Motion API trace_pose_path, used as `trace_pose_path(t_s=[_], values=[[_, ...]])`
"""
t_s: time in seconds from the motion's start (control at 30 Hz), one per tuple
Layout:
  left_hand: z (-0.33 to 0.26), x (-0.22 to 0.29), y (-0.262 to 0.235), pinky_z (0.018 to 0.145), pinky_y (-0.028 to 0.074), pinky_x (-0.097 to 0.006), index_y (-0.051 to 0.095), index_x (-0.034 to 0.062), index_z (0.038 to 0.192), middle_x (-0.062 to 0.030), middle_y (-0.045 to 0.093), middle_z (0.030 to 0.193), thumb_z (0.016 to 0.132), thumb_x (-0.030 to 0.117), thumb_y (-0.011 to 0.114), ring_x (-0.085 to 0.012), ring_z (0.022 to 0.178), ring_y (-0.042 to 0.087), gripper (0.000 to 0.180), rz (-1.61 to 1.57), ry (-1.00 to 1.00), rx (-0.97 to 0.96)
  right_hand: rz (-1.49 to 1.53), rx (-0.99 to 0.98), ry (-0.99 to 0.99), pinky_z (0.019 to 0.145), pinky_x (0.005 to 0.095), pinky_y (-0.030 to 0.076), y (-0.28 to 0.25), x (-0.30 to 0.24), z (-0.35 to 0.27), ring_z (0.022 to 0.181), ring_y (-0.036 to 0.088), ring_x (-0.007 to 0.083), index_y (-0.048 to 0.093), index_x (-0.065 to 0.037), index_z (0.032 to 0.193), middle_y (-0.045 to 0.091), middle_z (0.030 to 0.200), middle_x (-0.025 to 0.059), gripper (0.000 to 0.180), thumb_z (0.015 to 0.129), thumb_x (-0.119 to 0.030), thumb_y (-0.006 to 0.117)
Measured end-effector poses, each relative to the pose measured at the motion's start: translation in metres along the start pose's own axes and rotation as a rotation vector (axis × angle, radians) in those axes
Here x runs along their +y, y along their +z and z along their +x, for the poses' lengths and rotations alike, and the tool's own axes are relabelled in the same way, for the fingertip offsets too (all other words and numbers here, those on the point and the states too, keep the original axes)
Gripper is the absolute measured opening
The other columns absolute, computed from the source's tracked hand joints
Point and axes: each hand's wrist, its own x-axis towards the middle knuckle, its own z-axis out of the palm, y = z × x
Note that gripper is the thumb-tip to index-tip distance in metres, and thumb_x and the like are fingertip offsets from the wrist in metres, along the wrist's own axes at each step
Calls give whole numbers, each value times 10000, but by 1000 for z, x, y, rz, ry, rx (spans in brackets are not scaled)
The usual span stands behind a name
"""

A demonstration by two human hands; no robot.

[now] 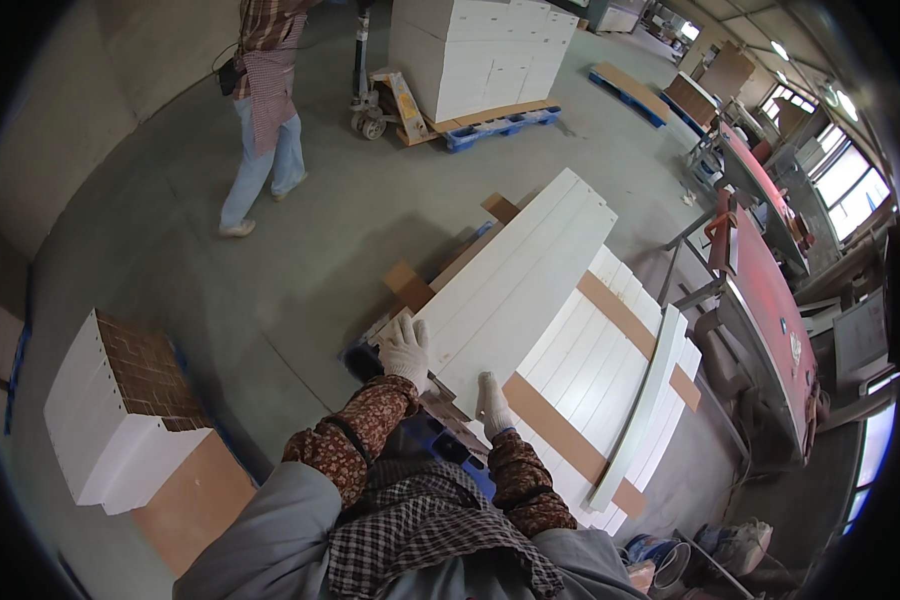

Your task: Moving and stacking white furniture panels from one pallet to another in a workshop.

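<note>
Floor (300, 250): grey concrete is spreading wide across the hall, bare through the middle.
Far end: a tall stack of white panels (480, 50) is sitting on a blue pallet (500, 125), with a pallet jack (375, 100) standing just beside it.
Left: a block of white boards (105, 410) is resting near a flat brown sheet (195, 505).
Right: a long red machine (770, 290) is running along the wall.
Windows (850, 190): daylight is coming in at the far right.
Person (265, 110): someone in an apron is standing far left.

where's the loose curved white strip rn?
Head view, right of centre: the curved white strip lies atop the stacked white panels, right of the right hand.
</note>
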Motion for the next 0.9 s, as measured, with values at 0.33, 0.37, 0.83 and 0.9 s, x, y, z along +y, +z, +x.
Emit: trace_pose_path(t_s=[0.33,0.37,0.83,0.9], values=[[-4,-3,-7,1198,210,-512,80,4,1573,-285,117,1619,612,611,863,-439,1503,134,1381,-30,18,-13,13,8,-88,541,289,347,6,-6,-9,626,439,93,566,-167,931,463,717,-44,396,922,-563,586],[-3,-4,-3,1198,210,-512,80,4,1573,-285,117,1619,612,611,863,-439,1503,134,1381,-28,19,-10,15,8,-90,541,289,347,7,-6,-9,626,439,93,566,-167,931,463,717,-44,396,922,-563,586],[-5,1,-1,1207,203,-505,63,-6,1571,-296,119,1616,605,609,867,-447,1500,146,1399,-3,11,20,-11,13,-104,559,331,388,3,-2,-4,646,478,131,588,-116,979,502,743,-11,450,914,-561,575],[0,1,5,1207,201,-509,68,-7,1570,-297,123,1615,598,610,870,-447,1500,146,1403,-2,7,33,0,41,-95,582,337,390,6,-6,-9,661,479,132,592,-125,983,500,746,-18,445,913,-564,574]])
